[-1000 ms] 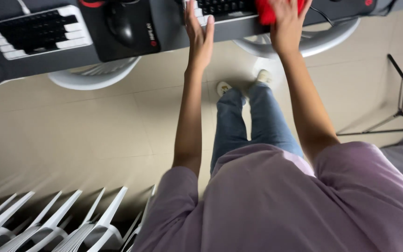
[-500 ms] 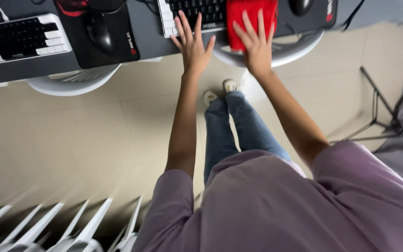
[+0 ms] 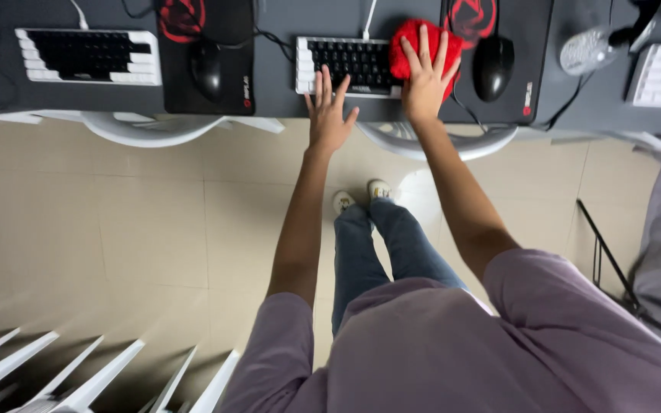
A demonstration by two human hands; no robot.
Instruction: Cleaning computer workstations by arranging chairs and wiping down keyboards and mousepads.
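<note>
The person stands over a dark bench (image 3: 284, 92), both arms stretched forward. The right hand (image 3: 426, 76) lies flat, fingers spread, pressing on a fluffy red cloth (image 3: 415, 42); it does not pinch the cloth but spreads over it, the way a palm rests on a rag to bear down on what lies under it. The cloth sits on the right end of a black-and-white keyboard (image 3: 346, 65), bunched toward twelve o'clock of the palm, and laps onto the bench between the keyboard and a black mouse (image 3: 493, 67) at three o'clock of it.

The left hand (image 3: 329, 115) is open and empty, fingers fanned; its fingertips reach the near edge of the same keyboard, at about nine o'clock of the cloth. Whether they press on it or only hover I cannot tell; the placing reads as a steadying hand.

The mouse rests on a dark mouse pad (image 3: 514, 99) with a red mark at its far end. Further along at nine o'clock a second keyboard (image 3: 89, 55) and another mouse (image 3: 206, 70) lie on the bench, untouched. White chair backs (image 3: 154, 130) tuck under the bench edge, which leaves the person standing on the tiled floor (image 3: 116, 229), feet just short of the bench
</note>
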